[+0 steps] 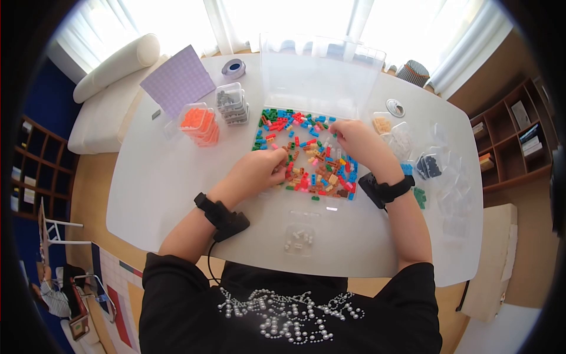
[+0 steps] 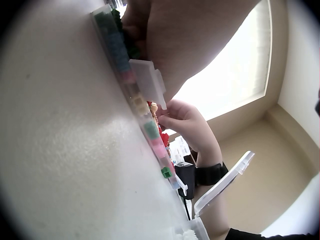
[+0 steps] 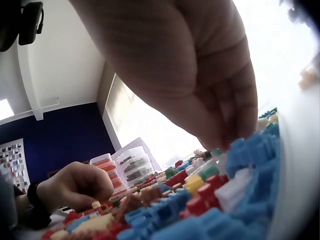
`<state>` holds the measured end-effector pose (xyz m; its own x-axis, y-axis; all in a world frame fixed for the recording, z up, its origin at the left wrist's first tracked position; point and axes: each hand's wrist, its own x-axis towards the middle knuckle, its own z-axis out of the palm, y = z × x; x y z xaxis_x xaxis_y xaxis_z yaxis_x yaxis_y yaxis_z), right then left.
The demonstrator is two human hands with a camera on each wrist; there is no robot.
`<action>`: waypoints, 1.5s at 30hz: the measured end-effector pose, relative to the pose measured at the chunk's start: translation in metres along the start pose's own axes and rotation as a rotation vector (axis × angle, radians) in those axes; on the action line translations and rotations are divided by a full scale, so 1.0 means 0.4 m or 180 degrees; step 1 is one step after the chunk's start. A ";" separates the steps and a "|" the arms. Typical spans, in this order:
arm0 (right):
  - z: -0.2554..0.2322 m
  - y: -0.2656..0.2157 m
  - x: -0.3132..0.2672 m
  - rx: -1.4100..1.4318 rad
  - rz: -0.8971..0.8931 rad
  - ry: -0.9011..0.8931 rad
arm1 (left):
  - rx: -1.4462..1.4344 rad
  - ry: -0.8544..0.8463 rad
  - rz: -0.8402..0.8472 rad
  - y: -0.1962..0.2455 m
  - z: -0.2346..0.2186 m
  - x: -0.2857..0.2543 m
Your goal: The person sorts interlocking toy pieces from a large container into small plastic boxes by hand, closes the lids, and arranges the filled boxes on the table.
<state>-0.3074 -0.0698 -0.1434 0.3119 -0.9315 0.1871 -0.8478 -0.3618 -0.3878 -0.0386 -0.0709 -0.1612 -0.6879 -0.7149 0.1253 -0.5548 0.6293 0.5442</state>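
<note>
A shallow clear tray (image 1: 259, 127) on the white table (image 1: 159, 189) holds a pile of small coloured bricks (image 1: 306, 156); its lid (image 1: 321, 74) stands up behind it. My left hand (image 1: 268, 168) lies curled at the pile's left front, fingertips pinched on a small brick; in the right wrist view the left hand (image 3: 75, 187) is a loose fist with a tan piece at its tips. My right hand (image 1: 354, 138) reaches into the pile's right side. In the left wrist view the right hand (image 2: 182, 120) pinches a small tan brick (image 2: 154, 106).
Stacked clear boxes of orange bricks (image 1: 200, 125) and grey bricks (image 1: 232, 104), a purple baseplate (image 1: 178, 79) and a tape roll (image 1: 233, 68) stand at back left. Several small clear boxes (image 1: 433, 165) lie at right. A little box of white pieces (image 1: 299, 239) sits near the front edge.
</note>
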 end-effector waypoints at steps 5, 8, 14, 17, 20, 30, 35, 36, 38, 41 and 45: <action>-0.021 -0.020 -0.015 0.0377 -0.0072 -0.0528 | 0.0042 -0.0057 -0.0019 0.004 -0.008 0.003; -0.022 -0.028 -0.015 0.0349 0.0068 -0.0896 | 0.0224 0.0024 0.0139 0.014 -0.015 0.017; -0.010 -0.031 -0.013 0.0201 0.0163 -0.0846 | 0.0342 0.0105 0.0320 0.084 -0.066 0.096; -0.001 -0.031 -0.013 0.0189 0.0210 -0.0786 | 0.0372 0.0015 0.0442 0.104 -0.060 0.135; 0.003 -0.037 -0.009 0.0108 0.0230 -0.0794 | 0.0283 -0.0095 0.0328 0.101 -0.033 0.151; 0.028 -0.031 -0.010 0.0021 0.0070 -0.0579 | 0.0535 -0.0790 0.0757 0.206 -0.115 0.002; -0.004 -0.059 -0.018 0.0153 0.0211 -0.0672 | 0.0399 -0.2031 0.1582 0.282 -0.118 -0.075; -0.008 -0.055 -0.013 0.0140 0.0235 -0.0676 | 0.0471 -0.2125 0.1640 0.284 -0.101 -0.081; 0.005 -0.032 -0.022 0.0247 0.0179 -0.0633 | 0.0528 -0.2219 0.1699 0.279 -0.067 -0.092; -0.038 -0.049 -0.026 0.0205 0.0017 -0.0383 | 0.0713 -0.2163 0.1726 0.271 -0.043 -0.100; -0.124 -0.132 -0.054 0.0232 -0.0082 -0.0377 | 0.0785 -0.2254 0.1541 0.277 -0.064 -0.107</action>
<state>-0.2907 -0.0285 -0.0822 0.3853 -0.9182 0.0917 -0.8068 -0.3834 -0.4495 -0.0587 0.0217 -0.0852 -0.9554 -0.0492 -0.2913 -0.1572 0.9194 0.3604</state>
